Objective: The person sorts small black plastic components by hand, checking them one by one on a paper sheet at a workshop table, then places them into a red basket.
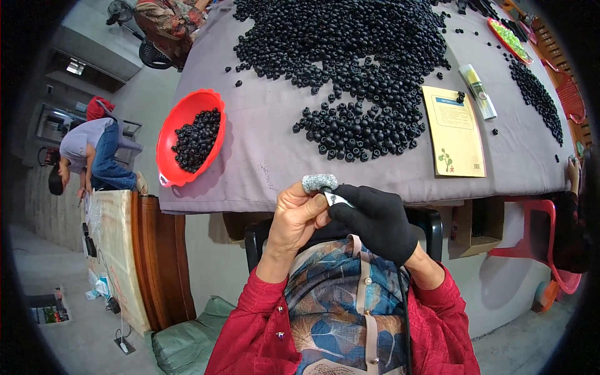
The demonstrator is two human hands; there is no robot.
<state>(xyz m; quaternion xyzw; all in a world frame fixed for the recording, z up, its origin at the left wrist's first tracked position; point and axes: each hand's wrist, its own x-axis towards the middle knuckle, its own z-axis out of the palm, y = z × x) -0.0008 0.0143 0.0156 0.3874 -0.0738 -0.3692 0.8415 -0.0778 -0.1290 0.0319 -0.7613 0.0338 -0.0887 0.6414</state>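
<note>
My left hand (292,220) is bare, apart from a grey knitted cover (319,182) on one finger. Its thumb and fingers are pinched together just off the table's near edge; whatever lies between them is mostly hidden. Wearing a black glove, my right hand (378,219) closes on a small white pointed piece with dark marks (337,199). The tips of both hands meet there. Beyond them, many small round black parts with holes (359,131) are heaped on the cloth-covered table (256,150).
A red scalloped basin (164,147) of black parts stands left. To the right lie a yellow booklet (455,134), a white-and-green tube (477,92) and a red tray (509,40). Other people (94,144) are around. A red chair (540,240) and cardboard box (481,231) are at right.
</note>
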